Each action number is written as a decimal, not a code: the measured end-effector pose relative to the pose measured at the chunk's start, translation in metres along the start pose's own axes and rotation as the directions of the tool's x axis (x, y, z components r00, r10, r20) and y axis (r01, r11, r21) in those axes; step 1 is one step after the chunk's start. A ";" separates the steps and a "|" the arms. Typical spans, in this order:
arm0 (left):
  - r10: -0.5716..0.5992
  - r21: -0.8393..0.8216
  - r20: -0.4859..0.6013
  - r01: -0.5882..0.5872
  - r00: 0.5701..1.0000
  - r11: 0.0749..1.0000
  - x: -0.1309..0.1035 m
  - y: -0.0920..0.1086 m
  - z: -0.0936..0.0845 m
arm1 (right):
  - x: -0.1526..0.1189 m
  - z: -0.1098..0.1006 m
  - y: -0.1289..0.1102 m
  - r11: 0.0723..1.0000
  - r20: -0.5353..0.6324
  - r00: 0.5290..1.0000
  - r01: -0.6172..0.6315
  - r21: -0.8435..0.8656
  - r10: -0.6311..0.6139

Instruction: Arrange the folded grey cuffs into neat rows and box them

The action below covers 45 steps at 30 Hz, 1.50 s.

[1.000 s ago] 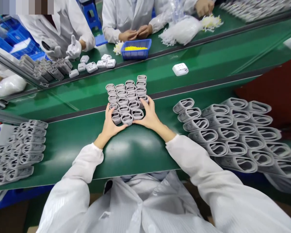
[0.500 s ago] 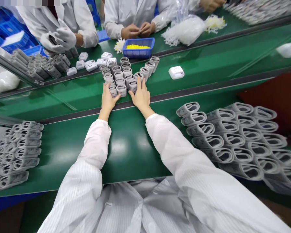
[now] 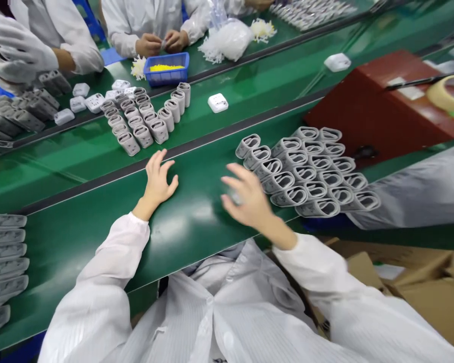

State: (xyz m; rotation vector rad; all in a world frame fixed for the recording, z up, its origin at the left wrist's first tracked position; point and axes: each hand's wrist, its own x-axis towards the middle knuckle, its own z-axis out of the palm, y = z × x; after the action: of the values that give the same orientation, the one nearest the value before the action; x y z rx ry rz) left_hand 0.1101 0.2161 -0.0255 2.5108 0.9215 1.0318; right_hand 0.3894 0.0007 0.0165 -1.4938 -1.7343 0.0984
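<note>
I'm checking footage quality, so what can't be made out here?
- Right hand: head view, fingers smeared by motion blur.
- Grey bundles at far left: head view, cut off by left edge.
- Tape roll: head view, cut off by right edge.
- Markings on lone white device: head view, too small to read.
- What a co-worker's gloves hold: head view, fingers cover it.

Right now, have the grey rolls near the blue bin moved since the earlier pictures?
Yes: the grey rolls have moved away from the person, across the dark strip, toward the blue bin.
</note>
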 end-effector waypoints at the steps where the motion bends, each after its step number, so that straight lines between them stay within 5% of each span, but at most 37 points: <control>1: 0.048 -0.018 0.053 -0.047 0.997 0.999 -0.005 0.008 0.002 | -0.009 -0.034 0.021 0.996 -0.112 0.993 -0.032 -0.082 0.023; 4: 0.165 -0.087 0.210 -0.150 0.964 0.985 -0.014 0.034 0.008 | -0.026 -0.122 0.103 0.935 -0.383 0.918 -0.221 -0.278 0.103; 6: 0.204 -0.141 0.324 -0.165 0.924 0.976 -0.017 0.052 0.014 | -0.036 -0.157 0.156 0.873 -0.426 0.867 -0.398 -0.283 0.257; 8: 0.225 -0.201 0.413 -0.153 0.882 0.968 -0.019 0.068 0.017 | -0.042 -0.170 0.190 0.799 -0.449 0.800 -0.543 -0.259 0.399; 10: 0.234 -0.255 0.449 -0.128 0.862 0.958 -0.022 0.079 0.019 | -0.043 -0.164 0.200 0.687 -0.441 0.716 -0.679 -0.260 0.541; 13: 0.180 -0.314 0.427 -0.042 0.886 0.949 -0.029 0.086 0.019 | -0.034 -0.138 0.170 0.587 -0.375 0.678 -0.735 -0.340 0.632; 16: 0.039 -0.349 0.360 0.096 0.932 0.932 -0.035 0.088 0.018 | -0.022 -0.113 0.111 0.637 -0.193 0.744 -0.653 -0.410 0.640; 19: -0.072 -0.342 0.352 0.200 0.933 0.918 -0.040 0.092 0.007 | -0.018 -0.097 0.054 0.665 0.000 0.702 -0.674 -0.322 0.712; 22: -0.154 -0.227 0.385 0.255 0.910 0.940 -0.038 0.098 -0.022 | -0.025 -0.086 0.013 0.830 0.221 0.812 -0.558 0.020 0.541; 25: -0.228 0.015 0.336 0.236 0.914 0.972 -0.030 0.099 -0.054 | -0.031 -0.068 -0.011 0.931 0.187 0.917 -0.364 0.023 0.354; 29: -0.248 0.235 0.323 0.177 0.913 0.956 -0.021 0.084 -0.067 | -0.017 -0.025 -0.016 0.964 0.187 0.967 -0.131 -0.230 0.175; 34: -0.228 0.233 0.348 0.152 0.910 0.961 -0.033 0.060 -0.066 | 0.005 0.016 -0.013 0.973 0.274 0.961 0.027 -0.230 0.038; 40: 0.027 0.208 0.326 -0.099 0.945 0.973 -0.105 0.082 -0.091 | -0.036 -0.014 -0.023 0.968 0.364 0.907 0.245 -0.051 -0.210; 42: 0.120 0.223 0.297 -0.191 0.947 0.956 -0.126 0.099 -0.097 | -0.044 -0.027 -0.013 0.979 0.320 0.926 0.203 0.023 -0.200; 45: 0.187 0.213 0.240 -0.240 0.953 0.947 -0.136 0.123 -0.100 | -0.028 -0.032 0.019 0.998 0.137 0.991 0.004 0.067 -0.013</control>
State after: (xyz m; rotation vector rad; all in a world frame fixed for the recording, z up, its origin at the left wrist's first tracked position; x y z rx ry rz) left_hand 0.0215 0.0350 0.0307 2.9088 0.7604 0.7155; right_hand 0.4226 -0.0316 0.0127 -1.4600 -1.8282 0.2568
